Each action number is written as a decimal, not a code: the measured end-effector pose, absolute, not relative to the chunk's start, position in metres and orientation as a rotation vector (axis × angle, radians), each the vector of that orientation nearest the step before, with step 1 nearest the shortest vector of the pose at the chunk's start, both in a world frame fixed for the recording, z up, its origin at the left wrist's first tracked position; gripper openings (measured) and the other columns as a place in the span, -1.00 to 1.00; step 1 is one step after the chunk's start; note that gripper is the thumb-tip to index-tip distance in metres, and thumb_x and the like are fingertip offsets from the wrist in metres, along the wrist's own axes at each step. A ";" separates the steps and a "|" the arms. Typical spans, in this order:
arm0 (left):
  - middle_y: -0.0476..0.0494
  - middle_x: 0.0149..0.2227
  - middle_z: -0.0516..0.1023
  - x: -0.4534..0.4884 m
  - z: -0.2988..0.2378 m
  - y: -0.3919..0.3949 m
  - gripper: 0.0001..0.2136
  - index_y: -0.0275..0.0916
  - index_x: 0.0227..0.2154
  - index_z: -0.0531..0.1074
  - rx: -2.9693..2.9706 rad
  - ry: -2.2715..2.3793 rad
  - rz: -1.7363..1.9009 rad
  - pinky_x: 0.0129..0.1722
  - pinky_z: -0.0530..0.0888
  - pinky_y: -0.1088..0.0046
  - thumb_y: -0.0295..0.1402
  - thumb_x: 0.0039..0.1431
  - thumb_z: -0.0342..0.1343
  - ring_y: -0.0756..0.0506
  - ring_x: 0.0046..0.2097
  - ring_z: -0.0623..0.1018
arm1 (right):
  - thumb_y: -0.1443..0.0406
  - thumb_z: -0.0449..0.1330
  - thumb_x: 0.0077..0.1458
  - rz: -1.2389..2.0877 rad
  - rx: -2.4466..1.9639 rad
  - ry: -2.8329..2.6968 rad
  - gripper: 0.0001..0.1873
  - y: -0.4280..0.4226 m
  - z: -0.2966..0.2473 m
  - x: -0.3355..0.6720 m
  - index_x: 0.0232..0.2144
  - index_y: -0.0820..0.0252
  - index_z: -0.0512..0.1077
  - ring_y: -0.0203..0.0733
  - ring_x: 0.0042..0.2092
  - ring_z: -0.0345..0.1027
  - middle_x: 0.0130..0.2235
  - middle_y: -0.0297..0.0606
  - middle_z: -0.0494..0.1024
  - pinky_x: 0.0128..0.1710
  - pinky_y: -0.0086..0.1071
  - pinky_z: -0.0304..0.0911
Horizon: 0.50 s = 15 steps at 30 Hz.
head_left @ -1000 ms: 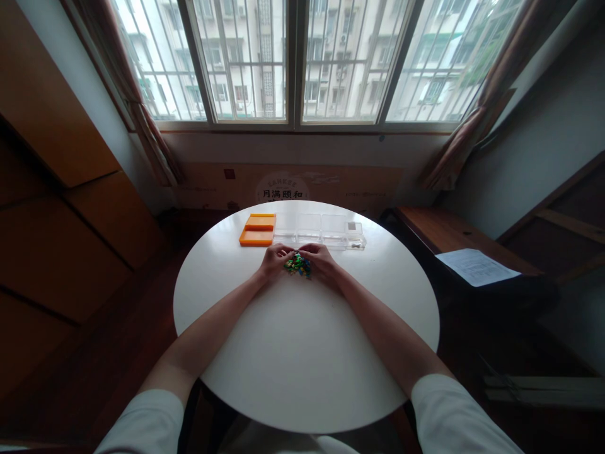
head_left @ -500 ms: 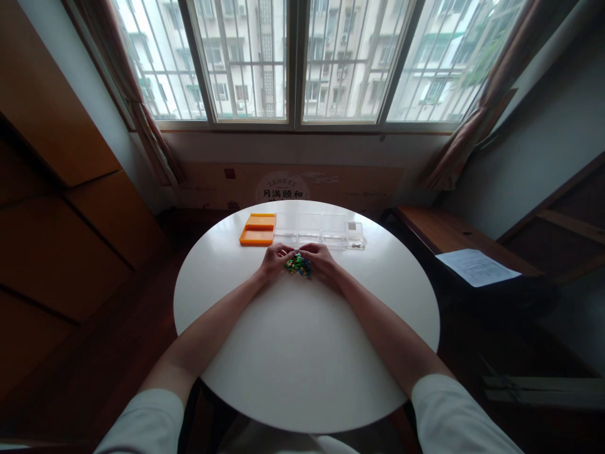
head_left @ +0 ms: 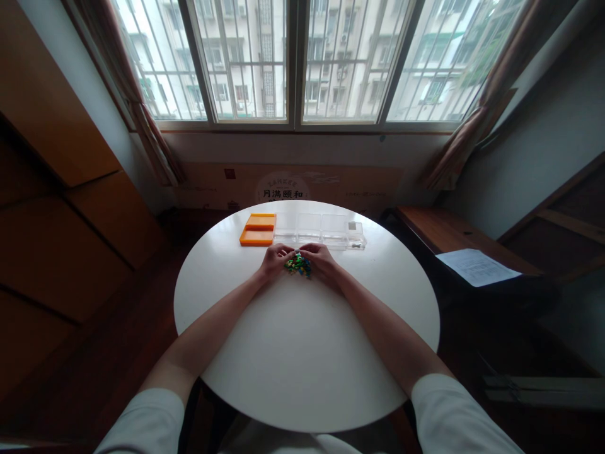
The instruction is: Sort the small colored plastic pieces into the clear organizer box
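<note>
A small heap of loose coloured pieces (head_left: 297,267), green, blue and yellowish, lies on the white round table (head_left: 302,353). My left hand (head_left: 274,260) and my right hand (head_left: 320,257) meet just above and behind it, fingertips bent inward. Between them is a tiny black-and-white patterned piece (head_left: 297,251), pinched from both sides; its exact kind is too small to make out. Behind my hands stand an orange tray (head_left: 258,242) with two compartments and a row of clear plastic boxes (head_left: 309,238).
The rightmost clear box (head_left: 355,243) has a small item in it. A sheet of paper (head_left: 477,267) lies on a wooden bench (head_left: 435,233) right of the table. Beyond the table, a printed cardboard panel (head_left: 331,189) stands below the barred window (head_left: 293,63).
</note>
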<state>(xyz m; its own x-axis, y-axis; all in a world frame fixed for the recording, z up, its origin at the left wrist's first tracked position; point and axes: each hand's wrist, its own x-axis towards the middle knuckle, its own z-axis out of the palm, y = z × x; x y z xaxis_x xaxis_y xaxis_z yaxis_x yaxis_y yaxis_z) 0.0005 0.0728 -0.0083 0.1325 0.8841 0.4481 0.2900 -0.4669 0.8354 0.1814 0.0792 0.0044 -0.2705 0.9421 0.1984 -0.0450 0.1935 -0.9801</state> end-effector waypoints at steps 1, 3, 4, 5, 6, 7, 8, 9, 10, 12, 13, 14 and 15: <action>-0.14 -0.42 0.54 0.001 -0.008 0.073 -0.71 -0.32 -0.40 0.53 1.845 1.127 1.342 -0.46 0.43 0.49 -0.15 -0.04 0.19 -0.01 -0.44 0.48 | 0.12 0.34 -0.30 1.261 -0.905 -1.483 -0.63 0.079 0.004 0.181 -0.45 0.28 0.51 -0.24 -0.41 0.35 -0.45 -0.24 0.53 -0.36 -0.36 0.24; -0.14 -0.41 0.54 0.001 -0.008 0.073 -0.70 -0.32 -0.40 0.53 1.844 1.128 1.341 -0.45 0.43 0.48 -0.15 -0.04 0.19 -0.01 -0.44 0.48 | 0.11 0.34 -0.30 1.261 -0.906 -1.488 -0.63 0.079 0.004 0.181 -0.45 0.28 0.51 -0.24 -0.41 0.35 -0.45 -0.24 0.53 -0.35 -0.36 0.24; -0.14 -0.41 0.54 0.001 -0.008 0.073 -0.70 -0.32 -0.40 0.52 1.842 1.130 1.339 -0.46 0.43 0.48 -0.14 -0.04 0.19 -0.01 -0.44 0.47 | 0.11 0.34 -0.29 1.262 -0.904 -1.489 -0.63 0.080 0.003 0.181 -0.45 0.27 0.51 -0.24 -0.41 0.36 -0.45 -0.24 0.53 -0.35 -0.36 0.25; -0.14 -0.42 0.54 0.000 -0.008 0.073 -0.70 -0.31 -0.40 0.52 1.839 1.132 1.340 -0.46 0.43 0.48 -0.14 -0.05 0.20 -0.01 -0.44 0.47 | 0.11 0.34 -0.29 1.264 -0.901 -1.489 -0.64 0.080 0.003 0.181 -0.45 0.27 0.51 -0.24 -0.41 0.36 -0.45 -0.24 0.53 -0.35 -0.36 0.25; -0.14 -0.42 0.54 0.000 -0.008 0.073 -0.70 -0.31 -0.40 0.52 1.837 1.133 1.341 -0.46 0.43 0.48 -0.14 -0.05 0.20 -0.01 -0.44 0.47 | 0.11 0.34 -0.29 1.266 -0.898 -1.485 -0.64 0.080 0.002 0.181 -0.45 0.27 0.51 -0.24 -0.41 0.36 -0.45 -0.24 0.53 -0.35 -0.36 0.25; -0.14 -0.42 0.53 0.000 -0.008 0.072 -0.70 -0.31 -0.41 0.52 1.836 1.133 1.343 -0.46 0.43 0.48 -0.14 -0.06 0.20 -0.01 -0.45 0.47 | 0.12 0.34 -0.29 1.268 -0.896 -1.481 -0.64 0.081 0.001 0.181 -0.45 0.27 0.51 -0.24 -0.41 0.36 -0.45 -0.24 0.53 -0.35 -0.36 0.25; -0.14 -0.43 0.53 0.000 -0.008 0.072 -0.70 -0.31 -0.41 0.52 1.835 1.131 1.345 -0.46 0.43 0.48 -0.14 -0.06 0.20 -0.01 -0.45 0.47 | 0.12 0.34 -0.29 1.270 -0.896 -1.479 -0.64 0.081 0.001 0.181 -0.45 0.27 0.51 -0.24 -0.41 0.36 -0.45 -0.24 0.53 -0.35 -0.36 0.25; -0.14 -0.43 0.53 0.000 -0.008 0.072 -0.70 -0.31 -0.41 0.52 1.835 1.129 1.346 -0.46 0.43 0.48 -0.14 -0.06 0.20 -0.01 -0.45 0.47 | 0.12 0.34 -0.30 1.270 -0.897 -1.477 -0.64 0.082 0.000 0.181 -0.45 0.27 0.51 -0.23 -0.41 0.36 -0.45 -0.24 0.53 -0.35 -0.36 0.25; -0.14 -0.43 0.53 0.001 -0.008 0.072 -0.70 -0.31 -0.40 0.52 1.835 1.130 1.346 -0.46 0.43 0.48 -0.14 -0.06 0.20 -0.01 -0.45 0.47 | 0.12 0.34 -0.30 1.270 -0.898 -1.478 -0.64 0.082 0.000 0.181 -0.45 0.26 0.51 -0.23 -0.41 0.37 -0.45 -0.24 0.54 -0.35 -0.35 0.26; -0.14 -0.43 0.53 0.001 -0.007 0.072 -0.70 -0.31 -0.40 0.53 1.839 1.133 1.344 -0.46 0.43 0.48 -0.14 -0.06 0.21 -0.01 -0.44 0.47 | 0.11 0.34 -0.30 1.271 -0.897 -1.477 -0.63 0.082 0.000 0.181 -0.44 0.26 0.51 -0.22 -0.40 0.37 -0.45 -0.24 0.54 -0.35 -0.35 0.26; -0.13 -0.43 0.53 0.001 -0.007 0.072 -0.70 -0.31 -0.40 0.53 1.843 1.133 1.343 -0.47 0.43 0.48 -0.14 -0.07 0.21 -0.01 -0.45 0.47 | 0.11 0.34 -0.31 1.273 -0.895 -1.476 -0.63 0.082 0.000 0.181 -0.44 0.26 0.51 -0.22 -0.40 0.37 -0.45 -0.24 0.54 -0.34 -0.35 0.26; -0.13 -0.44 0.53 0.001 -0.008 0.072 -0.70 -0.31 -0.40 0.53 1.846 1.131 1.342 -0.47 0.42 0.49 -0.14 -0.07 0.21 0.00 -0.45 0.46 | 0.11 0.34 -0.31 1.276 -0.893 -1.473 -0.63 0.082 0.000 0.181 -0.44 0.26 0.51 -0.22 -0.40 0.38 -0.45 -0.24 0.54 -0.34 -0.35 0.26; -0.13 -0.44 0.53 0.001 -0.008 0.072 -0.70 -0.31 -0.40 0.53 1.849 1.129 1.342 -0.47 0.42 0.49 -0.14 -0.07 0.21 0.00 -0.45 0.46 | 0.11 0.34 -0.31 1.280 -0.890 -1.472 -0.63 0.082 0.000 0.181 -0.44 0.26 0.51 -0.22 -0.40 0.38 -0.45 -0.24 0.54 -0.34 -0.34 0.27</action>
